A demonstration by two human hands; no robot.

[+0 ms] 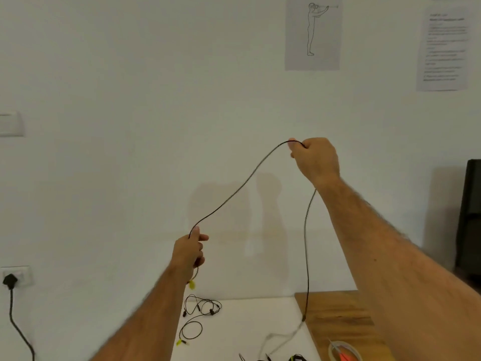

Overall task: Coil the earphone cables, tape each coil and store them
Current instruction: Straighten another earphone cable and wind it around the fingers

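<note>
Hands, left (189,250) and right (313,158), each grip one raised earphone cable (234,194) above loose earphones (201,307) and tape roll (345,350).

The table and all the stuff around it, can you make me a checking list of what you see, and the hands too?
Surface: white table beside a wooden top.
Job's things: black earphone cable stretched in the air between both hands, its far part hanging down to the table; another earphone lying loose; tape roll on the wood.
Clutter: more cable ends at the bottom edge, too cut off to tell.
Grippers: left hand pinches the cable low; right hand grips it high.
Cables: black plug in a wall socket, cord hanging.
Surroundings: white wall with a figure drawing and a text sheet; dark object at right.
</note>
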